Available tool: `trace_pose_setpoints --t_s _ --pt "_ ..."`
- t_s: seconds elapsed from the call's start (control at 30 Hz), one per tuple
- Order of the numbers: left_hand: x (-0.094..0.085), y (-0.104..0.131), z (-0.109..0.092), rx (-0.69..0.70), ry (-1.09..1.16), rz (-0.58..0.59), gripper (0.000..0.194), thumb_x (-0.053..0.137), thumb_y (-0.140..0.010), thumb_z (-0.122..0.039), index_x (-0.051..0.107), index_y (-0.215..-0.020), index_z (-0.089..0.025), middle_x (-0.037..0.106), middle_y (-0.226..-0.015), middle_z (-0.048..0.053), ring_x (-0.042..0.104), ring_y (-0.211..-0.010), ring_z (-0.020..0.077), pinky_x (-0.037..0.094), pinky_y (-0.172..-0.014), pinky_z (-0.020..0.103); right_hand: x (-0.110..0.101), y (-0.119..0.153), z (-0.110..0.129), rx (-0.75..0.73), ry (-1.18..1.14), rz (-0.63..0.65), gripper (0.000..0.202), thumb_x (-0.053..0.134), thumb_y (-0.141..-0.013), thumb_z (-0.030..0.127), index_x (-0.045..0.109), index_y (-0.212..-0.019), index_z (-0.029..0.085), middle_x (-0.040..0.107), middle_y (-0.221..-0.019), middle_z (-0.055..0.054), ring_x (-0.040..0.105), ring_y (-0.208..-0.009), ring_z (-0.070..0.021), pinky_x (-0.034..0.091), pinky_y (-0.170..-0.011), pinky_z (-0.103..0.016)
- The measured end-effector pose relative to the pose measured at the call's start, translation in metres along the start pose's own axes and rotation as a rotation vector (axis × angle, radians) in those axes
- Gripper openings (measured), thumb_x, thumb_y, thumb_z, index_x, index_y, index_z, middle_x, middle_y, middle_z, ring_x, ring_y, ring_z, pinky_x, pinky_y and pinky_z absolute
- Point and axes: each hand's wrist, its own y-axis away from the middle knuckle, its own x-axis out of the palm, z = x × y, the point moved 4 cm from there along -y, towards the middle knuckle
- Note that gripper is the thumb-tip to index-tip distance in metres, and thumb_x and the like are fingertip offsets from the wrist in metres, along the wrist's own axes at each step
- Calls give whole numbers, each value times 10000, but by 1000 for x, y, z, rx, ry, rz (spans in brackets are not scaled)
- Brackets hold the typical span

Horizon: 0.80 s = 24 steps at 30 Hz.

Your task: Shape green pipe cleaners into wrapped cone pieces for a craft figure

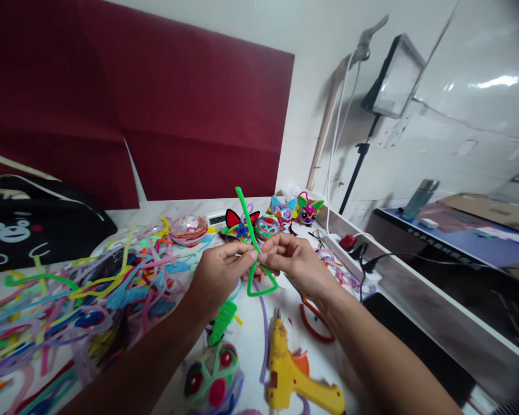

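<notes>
Pinching green pipe cleaner (249, 223), hands (219, 270) together

On the white tabletop (251, 363) — a glue gun (281, 369), heaped pipe cleaners (108, 283).

Fuzzy pipe cleaner (249, 225), smooth plastic glue gun (284, 377).

Grn pipe cleaner (251, 230), triangle loop btm, tail slanting up
</notes>
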Motion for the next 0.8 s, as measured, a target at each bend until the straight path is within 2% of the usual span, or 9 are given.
trace_pose_setpoints --t_s 0.2,0.4,0.5,0.63,0.8 --pt "0 -1 2 -20 26 18 123 638 -702 -235 656 -615 -150 552 -499 -45 454 -481 74 334 -467 181 -2 0 -2 0 -18 -3 262 792 -626 253 592 -765 158 622 -554 33 500 -473 -73 340 -451 -195" --pt "-1 -1 5 -58 77 -31 115 689 -666 -249 675 -668 -135 535 -503 -52 434 -473 64 322 -449 177 -5 -1 -2 24 -28 -17 273 805 -605 238 603 -770 155 602 -551 45 467 -459 -62 339 -446 -194" --pt "-1 -1 6 -51 126 -37 161 721 -647 -256 671 -731 -129 567 -545 -47 485 -509 72 370 -485 174 -5 -1 -2 42 -39 -33 288 822 -572 237 612 -751 154 571 -528 61 444 -442 -53 337 -443 -195" --pt "-1 -3 10 -15 196 -34 235 739 -639 -225 619 -822 -139 655 -685 -15 598 -655 111 459 -618 200 -5 -2 -3 67 -25 -39 270 825 -558 253 635 -718 148 569 -524 53 442 -444 -56 343 -449 -203" --pt "-2 -7 15 20 231 -11 344 736 -641 -181 529 -914 -164 659 -661 -42 584 -595 91 442 -580 185 -4 -2 -1 75 -14 -40 221 806 -569 251 660 -695 145 544 -501 55 418 -446 -56 337 -451 -205"
